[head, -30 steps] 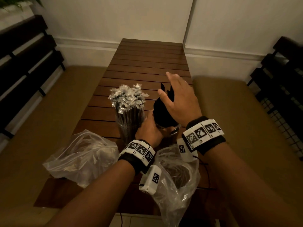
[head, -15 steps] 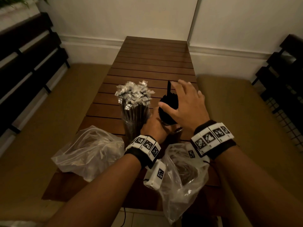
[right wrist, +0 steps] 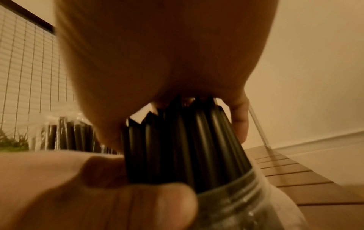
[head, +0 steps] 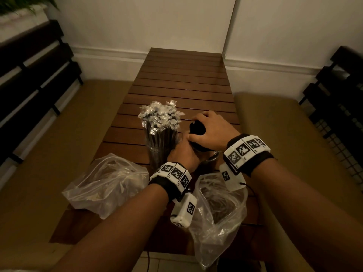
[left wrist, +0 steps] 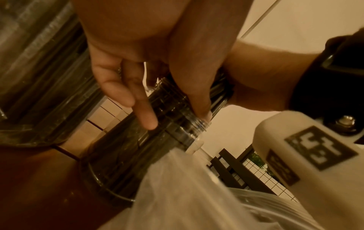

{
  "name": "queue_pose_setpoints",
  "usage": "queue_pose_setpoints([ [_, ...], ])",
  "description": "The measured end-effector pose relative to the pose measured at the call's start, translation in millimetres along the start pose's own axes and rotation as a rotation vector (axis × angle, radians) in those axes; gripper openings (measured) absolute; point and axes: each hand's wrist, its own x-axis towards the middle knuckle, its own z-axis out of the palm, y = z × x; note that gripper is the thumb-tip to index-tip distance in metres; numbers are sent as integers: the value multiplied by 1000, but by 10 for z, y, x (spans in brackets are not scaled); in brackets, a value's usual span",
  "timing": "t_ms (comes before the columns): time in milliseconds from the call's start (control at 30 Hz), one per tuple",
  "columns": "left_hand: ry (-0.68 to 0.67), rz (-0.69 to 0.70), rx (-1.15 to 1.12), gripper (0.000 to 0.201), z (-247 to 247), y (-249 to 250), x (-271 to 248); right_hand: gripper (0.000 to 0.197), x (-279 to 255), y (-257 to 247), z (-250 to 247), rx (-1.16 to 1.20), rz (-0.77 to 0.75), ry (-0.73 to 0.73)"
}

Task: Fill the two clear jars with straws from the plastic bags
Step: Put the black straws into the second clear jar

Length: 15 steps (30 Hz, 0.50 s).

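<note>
The far half of the slatted table lay bare, open to approach from the wall side. Nearer, the left jar, packed with wrapped straws, stood just beside the right jar, leaving little gap. Two plastic bags blocked the near edge.

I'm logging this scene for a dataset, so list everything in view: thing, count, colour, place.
Wrapped straws: one bunch, dark in clear wrappers, upright in left jar.
Left jar: one, clear, mid table.
Right jar: one, clear, beside it.
Bare straws: one bunch, black, in right jar.
Plastic bags: two, clear, near edge, left and right.
Table: one, brown, slatted.
Left hand: grips right jar.
Right hand: presses on bare straws.
</note>
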Motion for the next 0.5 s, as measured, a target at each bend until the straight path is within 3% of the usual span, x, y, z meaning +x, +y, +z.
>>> queue_pose_setpoints([
  [167,7,32,15,74,-19,16,-32,40,-51,-40,43,76,-3,102],
  [300,5,33,-14,78,-29,25,-37,28,-39,-46,-24,143,-41,252],
  [400,-4,28,-24,80,-28,20,-39,33,-47,-51,-113,147,-80,357],
  [500,20,41,-17,81,-17,21,-47,49,-46,-47,-90,51,-83,259],
])
